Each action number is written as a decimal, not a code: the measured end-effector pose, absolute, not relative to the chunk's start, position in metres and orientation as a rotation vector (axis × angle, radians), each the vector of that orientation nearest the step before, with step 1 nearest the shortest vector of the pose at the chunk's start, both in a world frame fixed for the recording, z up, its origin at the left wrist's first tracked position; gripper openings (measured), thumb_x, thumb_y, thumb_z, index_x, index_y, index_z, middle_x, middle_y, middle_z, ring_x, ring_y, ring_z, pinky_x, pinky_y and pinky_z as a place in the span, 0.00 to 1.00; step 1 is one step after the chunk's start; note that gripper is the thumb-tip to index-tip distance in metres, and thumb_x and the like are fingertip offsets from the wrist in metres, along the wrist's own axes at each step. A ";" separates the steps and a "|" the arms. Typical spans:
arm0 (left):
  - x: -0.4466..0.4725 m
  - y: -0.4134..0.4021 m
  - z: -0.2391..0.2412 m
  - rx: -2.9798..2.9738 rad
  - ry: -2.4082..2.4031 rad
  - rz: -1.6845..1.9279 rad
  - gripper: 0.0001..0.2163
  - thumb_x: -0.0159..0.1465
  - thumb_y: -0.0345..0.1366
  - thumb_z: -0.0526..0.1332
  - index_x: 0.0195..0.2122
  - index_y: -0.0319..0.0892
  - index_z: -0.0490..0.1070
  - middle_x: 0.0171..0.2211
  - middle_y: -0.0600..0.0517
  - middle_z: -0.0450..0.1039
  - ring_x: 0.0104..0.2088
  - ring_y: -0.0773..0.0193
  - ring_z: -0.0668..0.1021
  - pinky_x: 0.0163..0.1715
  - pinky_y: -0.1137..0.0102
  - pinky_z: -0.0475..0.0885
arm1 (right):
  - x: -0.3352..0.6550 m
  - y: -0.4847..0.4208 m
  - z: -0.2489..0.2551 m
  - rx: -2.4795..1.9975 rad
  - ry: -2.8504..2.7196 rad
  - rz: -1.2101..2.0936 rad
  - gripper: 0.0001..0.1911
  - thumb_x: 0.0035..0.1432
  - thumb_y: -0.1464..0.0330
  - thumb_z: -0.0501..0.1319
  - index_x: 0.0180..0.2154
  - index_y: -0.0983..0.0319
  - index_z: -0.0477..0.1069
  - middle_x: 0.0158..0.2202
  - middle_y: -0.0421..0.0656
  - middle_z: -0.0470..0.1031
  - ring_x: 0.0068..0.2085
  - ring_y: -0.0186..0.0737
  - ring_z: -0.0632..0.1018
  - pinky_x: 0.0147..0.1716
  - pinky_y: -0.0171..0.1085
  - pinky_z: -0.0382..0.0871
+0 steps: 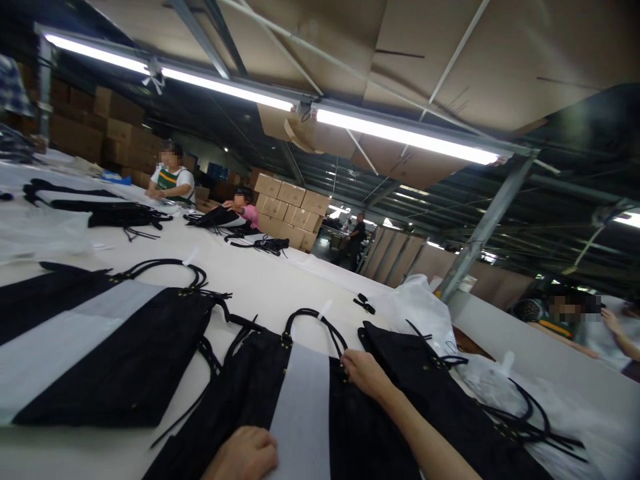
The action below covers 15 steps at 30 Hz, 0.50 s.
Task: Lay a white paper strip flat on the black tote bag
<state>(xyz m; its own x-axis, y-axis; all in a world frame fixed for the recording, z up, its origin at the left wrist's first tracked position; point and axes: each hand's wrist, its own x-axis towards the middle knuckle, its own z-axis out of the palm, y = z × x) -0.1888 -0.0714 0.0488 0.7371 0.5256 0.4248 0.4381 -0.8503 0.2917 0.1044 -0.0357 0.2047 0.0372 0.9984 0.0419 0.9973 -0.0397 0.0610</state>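
A black bag [302, 393] with a pale strip lies on the near middle of the white table [260, 283], between another bag [165, 360] on the left and a third bag [425, 370] on the right; the right hand [363, 370] pinches the right foot of the handle [303, 311], fingers drawn tight; the left hand [247, 453] rests nearer, fingers curled, though I can't tell whether they grip cloth; the white tag [326, 308] is too blurred to read; far off, cartons [287, 210] stand stacked.
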 end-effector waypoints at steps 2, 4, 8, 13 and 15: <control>-0.190 -0.073 0.050 2.757 0.740 0.799 0.08 0.58 0.29 0.59 0.36 0.47 0.71 0.41 0.52 0.77 0.41 0.59 0.78 0.43 0.67 0.70 | 0.091 -0.040 0.201 2.258 2.221 0.063 0.17 0.68 0.67 0.46 0.40 0.59 0.74 0.42 0.47 0.80 0.46 0.44 0.79 0.44 0.37 0.69; -0.195 -0.078 0.059 2.742 0.706 0.798 0.08 0.57 0.29 0.59 0.37 0.47 0.71 0.41 0.51 0.77 0.41 0.59 0.77 0.43 0.67 0.70 | 0.080 -0.043 0.194 2.263 2.252 0.022 0.17 0.66 0.69 0.47 0.47 0.60 0.73 0.47 0.49 0.78 0.50 0.45 0.77 0.49 0.40 0.68; -0.208 -0.100 0.095 2.637 0.772 0.785 0.11 0.58 0.28 0.57 0.40 0.46 0.72 0.45 0.48 0.75 0.45 0.58 0.75 0.49 0.65 0.69 | 0.061 -0.062 0.172 2.125 2.343 -0.151 0.22 0.63 0.68 0.55 0.58 0.63 0.65 0.62 0.50 0.66 0.62 0.45 0.67 0.61 0.40 0.60; -0.215 -0.116 0.133 2.622 0.827 0.566 0.12 0.57 0.30 0.60 0.42 0.44 0.74 0.48 0.45 0.74 0.50 0.54 0.73 0.54 0.59 0.67 | 0.037 -0.125 0.170 2.046 2.381 -0.300 0.24 0.61 0.70 0.57 0.58 0.67 0.64 0.63 0.56 0.62 0.64 0.52 0.64 0.63 0.49 0.59; -0.216 -0.117 0.140 2.667 0.790 0.500 0.12 0.55 0.32 0.62 0.42 0.42 0.74 0.50 0.43 0.72 0.51 0.51 0.73 0.55 0.58 0.67 | 0.029 -0.163 0.177 2.081 2.472 -0.357 0.19 0.63 0.69 0.55 0.55 0.64 0.68 0.59 0.53 0.69 0.61 0.49 0.68 0.62 0.47 0.61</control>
